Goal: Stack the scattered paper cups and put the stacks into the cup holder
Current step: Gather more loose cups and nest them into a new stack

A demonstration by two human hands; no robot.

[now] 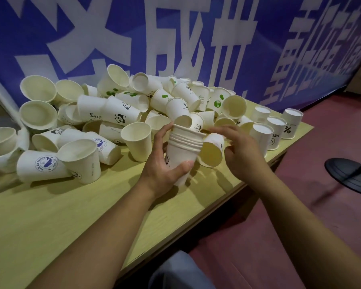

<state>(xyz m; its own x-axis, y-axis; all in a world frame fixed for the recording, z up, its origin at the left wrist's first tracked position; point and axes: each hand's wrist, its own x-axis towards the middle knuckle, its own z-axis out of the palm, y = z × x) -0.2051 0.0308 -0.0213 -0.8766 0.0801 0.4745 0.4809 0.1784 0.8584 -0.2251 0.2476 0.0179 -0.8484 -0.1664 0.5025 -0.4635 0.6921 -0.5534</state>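
1. Cups [117,113] lay in a loose heap across the far half of the table [50,222], most on their sides, some printed with pandas, green dots or a round blue whale badge.
2. The left hand [165,163] gripped a stack of cups [183,147] just in front of the heap, thumb wrapped across the near side of the lowest cup and fingers curled round the far side up by the rims.
3. The stack stood nearly upright with its mouth up, several rolled rims showing one above another, its foot lifted above the table.
4. The right hand [242,151] held a single cup [211,151] just right of the stack, fingers curled over its upper side; how the thumb lay could not be seen.
5. That single cup was tipped on its side, its open mouth facing the camera, its rim touching or almost touching the stack's rims.
6. A few cups [277,126] stood upside down in a cluster near the table's right corner, apart from the heap.
7. A blue banner [175,38] with large white characters hung behind the table, and a dark round stand base [350,174] sat on the reddish floor to the right.
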